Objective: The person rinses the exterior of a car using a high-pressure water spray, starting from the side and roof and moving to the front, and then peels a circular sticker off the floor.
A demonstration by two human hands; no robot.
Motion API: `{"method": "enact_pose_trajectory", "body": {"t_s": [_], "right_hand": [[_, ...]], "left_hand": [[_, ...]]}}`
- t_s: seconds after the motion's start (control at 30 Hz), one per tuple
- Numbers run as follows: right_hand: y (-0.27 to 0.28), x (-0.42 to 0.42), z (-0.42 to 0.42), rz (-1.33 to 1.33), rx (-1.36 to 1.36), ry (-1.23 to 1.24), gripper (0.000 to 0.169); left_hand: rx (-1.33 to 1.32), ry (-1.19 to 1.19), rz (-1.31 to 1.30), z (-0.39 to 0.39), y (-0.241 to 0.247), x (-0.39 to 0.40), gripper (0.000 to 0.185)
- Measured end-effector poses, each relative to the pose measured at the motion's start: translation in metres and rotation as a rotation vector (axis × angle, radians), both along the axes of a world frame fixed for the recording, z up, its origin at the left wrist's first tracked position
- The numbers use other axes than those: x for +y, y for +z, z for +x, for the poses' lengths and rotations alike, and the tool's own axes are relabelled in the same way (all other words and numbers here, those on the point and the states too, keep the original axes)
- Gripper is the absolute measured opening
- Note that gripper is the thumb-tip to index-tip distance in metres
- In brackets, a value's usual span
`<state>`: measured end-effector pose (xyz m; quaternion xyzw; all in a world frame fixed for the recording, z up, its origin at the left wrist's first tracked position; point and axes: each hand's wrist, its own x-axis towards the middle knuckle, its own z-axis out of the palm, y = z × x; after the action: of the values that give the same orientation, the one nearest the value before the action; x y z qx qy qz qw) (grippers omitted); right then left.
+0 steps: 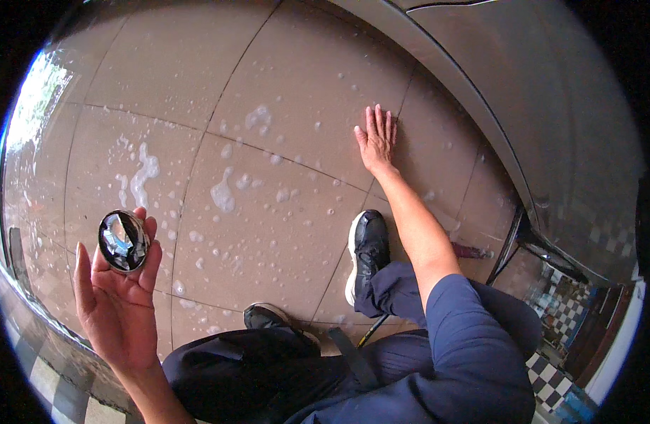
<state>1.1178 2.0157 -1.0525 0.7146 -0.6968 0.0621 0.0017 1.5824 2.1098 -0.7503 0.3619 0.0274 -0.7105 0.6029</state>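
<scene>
In my left hand [122, 320], at the left of the view, is a small round cap [124, 241] with a shiny rim and a black, mirror-like face. My palm is turned up and the fingers are behind the cap. My right hand [377, 142] reaches forward, back up and fingers slightly spread, with nothing visible in it. It is over the wet brown tiled floor [304, 63], beside the dark car body [537, 106]; whether the palm presses on the tiles cannot be told. White soap foam [222, 192] lies in patches between my hands.
My dark shoes [370, 249] are on the tiles below my right hand. A black-and-yellow hose or cord [371, 331] runs between my legs. A dark red object [470, 250] lies behind my right forearm. Black-and-white checkered tiles [548, 377] show at lower right.
</scene>
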Motion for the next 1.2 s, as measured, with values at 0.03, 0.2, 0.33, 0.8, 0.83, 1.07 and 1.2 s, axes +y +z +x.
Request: {"method": "enact_pose_trajectory", "body": {"t_s": [0.03,0.2,0.33,0.8,0.83,1.07,1.2], "right_hand": [[-0.001,0.001,0.001,-0.009,-0.004,-0.006,0.063],[-0.003,-0.001,0.001,0.059,-0.028,-0.03,0.063],[-0.003,-0.008,-0.002,0.07,-0.047,-0.016,0.061],[0.005,-0.069,0.007,-0.149,-0.128,0.068,0.05],[0.015,-0.074,0.018,-0.159,-0.129,0.119,0.047],[0.045,-0.052,0.053,0.037,-0.418,0.51,0.023],[0.05,-0.052,0.059,0.073,-0.464,0.542,0.021]], "left_hand": [[0.018,-0.008,-0.003,0.001,0.0,0.001,0.053],[-0.029,0.02,0.018,-0.001,0.0,-0.001,0.056],[0.01,-0.004,-0.008,0.003,-0.001,0.001,0.053],[-0.017,0.009,-0.002,0.008,-0.005,-0.005,0.054],[-0.03,0.021,0.02,0.008,-0.005,-0.005,0.054],[-0.017,0.049,0.033,0.008,-0.01,-0.009,0.054],[-0.044,0.065,0.068,0.0,-0.009,-0.013,0.055]]}}
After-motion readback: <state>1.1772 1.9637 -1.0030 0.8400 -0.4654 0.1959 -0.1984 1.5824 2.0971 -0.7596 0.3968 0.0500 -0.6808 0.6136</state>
